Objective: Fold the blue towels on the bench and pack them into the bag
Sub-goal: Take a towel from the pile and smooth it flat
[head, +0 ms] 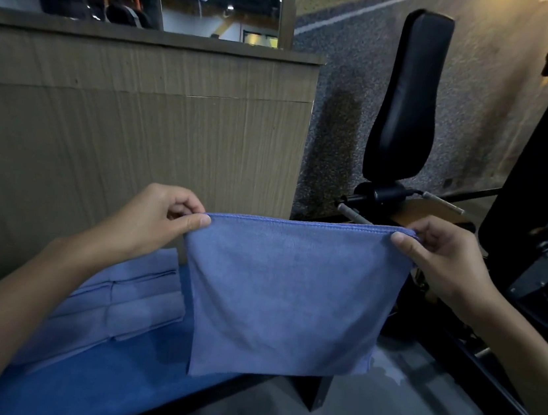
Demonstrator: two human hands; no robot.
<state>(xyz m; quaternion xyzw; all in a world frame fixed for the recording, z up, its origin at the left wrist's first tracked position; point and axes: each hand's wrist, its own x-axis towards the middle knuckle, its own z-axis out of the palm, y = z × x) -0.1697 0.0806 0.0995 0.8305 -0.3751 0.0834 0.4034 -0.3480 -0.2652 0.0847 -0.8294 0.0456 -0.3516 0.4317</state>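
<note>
1. Head view, centre of the frame: a blue towel [286, 295] hangs in the air, stretched by its top corners between the left hand [161, 217] and the right hand [442, 259]. It looks already doubled, with two stitched edges meeting along the top.
2. The fingers [196, 220] of each hand are clamped on a corner, with the thumb pressing the cloth against the forefinger.
3. Lower left: folded towels [116, 298] lie side by side on the blue counter [90, 374], just beside the hanging one.
4. Behind them, a wood-grain partition [138, 121] fills the left of the frame. A black padded backrest [407, 96] stands at upper right.
5. By my reading, the folding step is in hand. No bag is in view.
6. The next move, as I see it, calls for bringing the two corners together to halve the towel again, keeping the edges lined up, then laying it with the others.
</note>
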